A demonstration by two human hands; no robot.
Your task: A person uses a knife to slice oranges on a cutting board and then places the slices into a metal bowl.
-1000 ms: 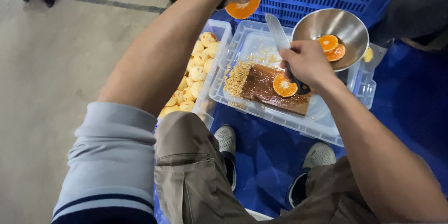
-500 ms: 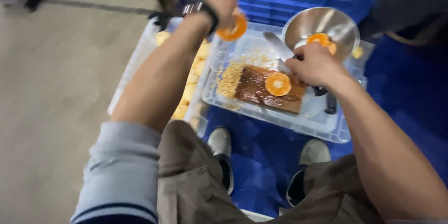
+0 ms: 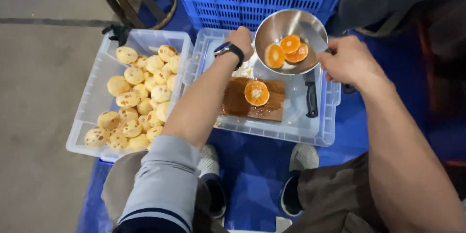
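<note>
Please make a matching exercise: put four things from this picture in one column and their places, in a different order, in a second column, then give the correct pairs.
Things:
1. Peeled fruits
2. Orange half, alone
3. Three orange halves
4. Black-handled knife

Places:
A. In the metal bowl
B. On the wooden cutting board
C. In the left clear bin
D. On the floor of the right clear bin, beside the board

Pairs: 1-C, 2-B, 3-A, 4-D

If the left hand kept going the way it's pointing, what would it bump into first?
Probably the steel bowl holding orange halves: the left hand sits right beside its rim, pointing up and right. Heights are hard to judge from above.
</note>
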